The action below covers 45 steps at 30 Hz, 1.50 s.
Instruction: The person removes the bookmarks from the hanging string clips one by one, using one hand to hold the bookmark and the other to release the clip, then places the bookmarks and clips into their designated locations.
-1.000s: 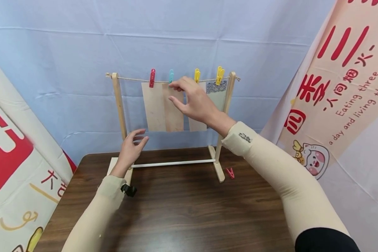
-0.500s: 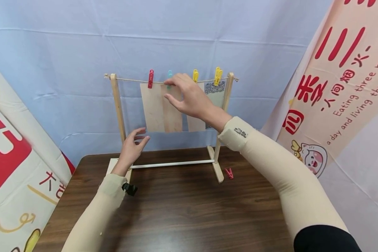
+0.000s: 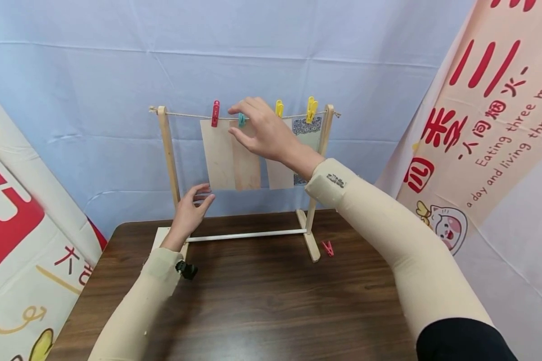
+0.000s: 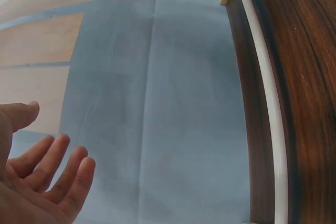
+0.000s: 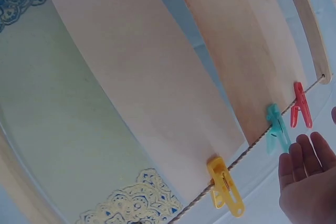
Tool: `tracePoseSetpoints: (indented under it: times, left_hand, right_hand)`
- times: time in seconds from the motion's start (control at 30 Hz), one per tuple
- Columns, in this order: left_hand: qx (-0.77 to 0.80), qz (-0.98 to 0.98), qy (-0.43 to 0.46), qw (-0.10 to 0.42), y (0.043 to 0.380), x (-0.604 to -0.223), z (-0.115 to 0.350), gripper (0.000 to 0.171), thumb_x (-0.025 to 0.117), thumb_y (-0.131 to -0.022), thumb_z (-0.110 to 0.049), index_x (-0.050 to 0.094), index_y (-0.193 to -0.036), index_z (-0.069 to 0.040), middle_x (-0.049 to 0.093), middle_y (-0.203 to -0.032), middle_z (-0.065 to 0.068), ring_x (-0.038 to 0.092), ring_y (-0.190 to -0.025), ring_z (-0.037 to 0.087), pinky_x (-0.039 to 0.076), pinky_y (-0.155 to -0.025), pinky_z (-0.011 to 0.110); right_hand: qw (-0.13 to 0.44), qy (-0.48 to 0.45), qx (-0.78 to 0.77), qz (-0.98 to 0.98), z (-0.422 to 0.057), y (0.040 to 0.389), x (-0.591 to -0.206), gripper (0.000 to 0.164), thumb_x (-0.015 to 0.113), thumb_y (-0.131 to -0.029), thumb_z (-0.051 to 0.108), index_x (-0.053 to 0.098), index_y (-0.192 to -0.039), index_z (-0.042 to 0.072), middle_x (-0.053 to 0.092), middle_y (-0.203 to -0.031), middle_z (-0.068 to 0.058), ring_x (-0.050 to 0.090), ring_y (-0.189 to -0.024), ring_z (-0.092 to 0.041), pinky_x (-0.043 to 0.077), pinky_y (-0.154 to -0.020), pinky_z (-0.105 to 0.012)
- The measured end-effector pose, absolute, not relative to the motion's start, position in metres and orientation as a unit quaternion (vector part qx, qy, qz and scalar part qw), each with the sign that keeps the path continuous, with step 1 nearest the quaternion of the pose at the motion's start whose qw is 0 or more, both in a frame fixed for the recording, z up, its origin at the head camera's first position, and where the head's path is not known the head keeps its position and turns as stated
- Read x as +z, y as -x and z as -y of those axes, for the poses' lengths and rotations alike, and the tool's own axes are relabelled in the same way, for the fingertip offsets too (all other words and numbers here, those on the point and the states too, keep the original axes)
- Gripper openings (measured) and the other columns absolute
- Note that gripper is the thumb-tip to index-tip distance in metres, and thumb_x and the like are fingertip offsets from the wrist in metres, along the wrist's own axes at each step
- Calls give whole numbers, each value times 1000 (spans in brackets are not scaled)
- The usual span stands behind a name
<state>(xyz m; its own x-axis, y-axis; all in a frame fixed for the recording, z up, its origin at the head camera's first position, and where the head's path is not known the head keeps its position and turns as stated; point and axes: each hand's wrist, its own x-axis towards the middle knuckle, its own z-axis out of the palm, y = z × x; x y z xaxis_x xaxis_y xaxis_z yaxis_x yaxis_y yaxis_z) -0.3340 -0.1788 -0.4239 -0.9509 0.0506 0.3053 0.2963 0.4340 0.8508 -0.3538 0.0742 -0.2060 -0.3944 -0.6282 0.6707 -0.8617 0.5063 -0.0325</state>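
Overall, the tabletop spreads low beneath both hands, its far edge passing behind the left hand, while a pale blue backdrop rises beyond the fingertips. The left post stands just behind the left fingers; the right post is off past the back of the right hand. Open air shows between the right thumb and its fingers, which are well parted, gently bent and gripping nothing. The left fingers curve loosely, thumb apart, also holding nothing, near the lower corner of a pale sheet.

The teal clothespin is slightly see-through, its two arms spread toward the right fingers, and it straddles a twisted rope at the top of a tan sheet. It sits right beside the right fingertips, partly hidden by them from the head; contact cannot be told. A red clip lies beyond those fingertips, a yellow clip behind the knuckles.
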Motion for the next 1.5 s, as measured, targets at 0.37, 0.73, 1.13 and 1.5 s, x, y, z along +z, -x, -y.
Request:
tracePoseSetpoints:
  times: [0.37, 0.73, 1.13, 1.5]
  left_hand:
    - [-520, 838, 111, 121, 337, -425, 180, 49, 66, -110, -32, 57, -151, -7, 61, -148, 18, 60, -133, 39, 49, -112, 55]
    - [-522, 839, 105, 116, 340, -428, 180, 47, 66, -110, -29, 57, -150, -6, 61, -147, 18, 60, -133, 39, 48, -113, 54]
    - [-532, 831, 110, 117, 340, -428, 176, 47, 66, -110, -28, 56, -150, -4, 65, -141, 21, 62, -130, 40, 49, -112, 54]
    - [-526, 835, 108, 122, 341, -430, 175, 45, 65, -110, -24, 57, -148, -1, 66, -138, 24, 64, -128, 43, 49, -111, 56]
  right_hand:
    - [321, -445, 184, 816, -63, 360, -196, 36, 71, -105, 23, 68, -133, 1, 69, -130, -12, 55, -124, -32, 41, -113, -39]
    - [315, -419, 187, 831, -54, 369, -189, 39, 71, -105, 27, 67, -135, 2, 69, -133, -12, 56, -127, -31, 37, -118, -40]
    - [290, -411, 192, 843, -46, 378, -187, 44, 72, -105, 28, 65, -138, -1, 67, -135, -14, 55, -127, -31, 40, -115, -36]
    - [253, -373, 171, 876, -38, 380, -183, 50, 69, -107, 34, 62, -145, 2, 64, -141, -13, 53, -132, -30, 38, -116, -39]
